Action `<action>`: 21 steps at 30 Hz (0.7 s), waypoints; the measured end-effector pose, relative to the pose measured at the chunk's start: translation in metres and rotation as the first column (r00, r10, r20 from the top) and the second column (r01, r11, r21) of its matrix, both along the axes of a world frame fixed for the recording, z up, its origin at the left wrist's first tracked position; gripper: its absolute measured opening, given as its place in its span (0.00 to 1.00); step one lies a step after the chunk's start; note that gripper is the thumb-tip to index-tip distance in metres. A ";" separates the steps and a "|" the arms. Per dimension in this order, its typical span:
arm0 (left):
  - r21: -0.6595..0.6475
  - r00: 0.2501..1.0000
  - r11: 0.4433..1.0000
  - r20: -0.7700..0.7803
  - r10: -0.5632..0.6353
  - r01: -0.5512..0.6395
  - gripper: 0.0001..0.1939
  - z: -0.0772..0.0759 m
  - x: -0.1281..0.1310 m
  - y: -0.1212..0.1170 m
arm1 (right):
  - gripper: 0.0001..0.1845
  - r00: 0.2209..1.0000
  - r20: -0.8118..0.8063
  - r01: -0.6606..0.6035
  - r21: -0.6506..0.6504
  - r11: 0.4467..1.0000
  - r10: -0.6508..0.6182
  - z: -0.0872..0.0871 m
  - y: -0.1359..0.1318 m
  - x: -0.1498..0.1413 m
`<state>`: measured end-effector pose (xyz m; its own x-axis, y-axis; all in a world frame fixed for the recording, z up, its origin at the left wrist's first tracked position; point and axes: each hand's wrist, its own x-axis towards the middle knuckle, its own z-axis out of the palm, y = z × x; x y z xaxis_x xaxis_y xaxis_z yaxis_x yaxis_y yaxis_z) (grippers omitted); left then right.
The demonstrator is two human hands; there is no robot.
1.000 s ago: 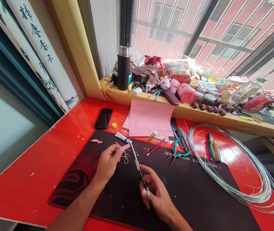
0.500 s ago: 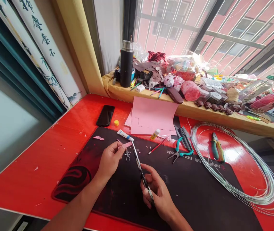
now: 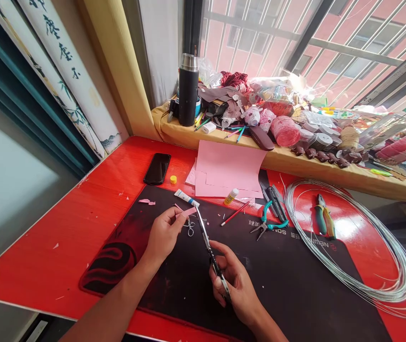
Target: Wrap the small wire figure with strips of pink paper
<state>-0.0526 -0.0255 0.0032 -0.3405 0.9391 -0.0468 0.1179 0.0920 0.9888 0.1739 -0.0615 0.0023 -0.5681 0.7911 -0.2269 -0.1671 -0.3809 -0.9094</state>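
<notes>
My left hand (image 3: pixel 163 233) pinches a small pink paper strip (image 3: pixel 187 212) above the black desk mat (image 3: pixel 295 280). My right hand (image 3: pixel 234 280) grips the handles of long scissors (image 3: pixel 208 244), whose blades point up and away and meet the strip's right end. A small bent wire piece (image 3: pixel 189 229) lies on the mat just below the strip. A white glue tube (image 3: pixel 184 197) lies just beyond the scissor tips.
On the red table (image 3: pixel 81 209) lie a black phone (image 3: pixel 157 168), pink paper sheets (image 3: pixel 227 173), a red pencil (image 3: pixel 234 213), teal pliers (image 3: pixel 267 221), green and yellow pliers (image 3: pixel 324 221) and a large wire coil (image 3: pixel 359 247). The window ledge (image 3: pixel 295 164) behind is crowded with craft clutter and a black flask (image 3: pixel 188 97).
Both hands keep their hold on the strip and the scissors. The view has shifted slightly, so everything sits a little higher and more to the right.
</notes>
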 end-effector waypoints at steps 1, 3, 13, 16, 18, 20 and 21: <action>-0.002 1.000 1.000 0.000 -0.002 0.002 0.19 0.000 0.000 0.000 | 0.41 1.000 -0.004 0.000 0.001 1.000 0.000 0.000 0.000 0.000; -0.008 1.000 1.000 0.000 -0.003 0.003 0.19 0.001 0.001 0.000 | 0.41 1.000 -0.008 -0.003 0.003 1.000 0.003 -0.002 0.000 0.000; -0.008 1.000 1.000 -0.004 -0.007 0.007 0.20 0.002 0.004 0.001 | 0.40 1.000 -0.030 0.007 -0.009 1.000 -0.008 -0.006 -0.001 0.001; -0.011 1.000 1.000 -0.011 -0.008 0.008 0.19 0.001 0.003 0.000 | 0.40 1.000 -0.027 0.007 -0.015 1.000 -0.008 -0.006 -0.001 0.001; -0.011 1.000 1.000 -0.019 -0.011 0.011 0.19 0.001 0.003 0.000 | 0.40 1.000 -0.029 0.008 -0.018 1.000 -0.009 -0.006 -0.001 0.001; -0.010 1.000 1.000 -0.025 -0.015 0.015 0.19 0.001 0.003 0.000 | 0.40 0.999 -0.030 0.008 -0.020 1.000 -0.009 -0.006 -0.001 0.001; -0.008 1.000 1.000 -0.026 -0.017 0.016 0.19 0.001 0.003 0.000 | 0.40 0.999 -0.030 0.008 -0.020 1.000 -0.008 -0.006 -0.001 0.001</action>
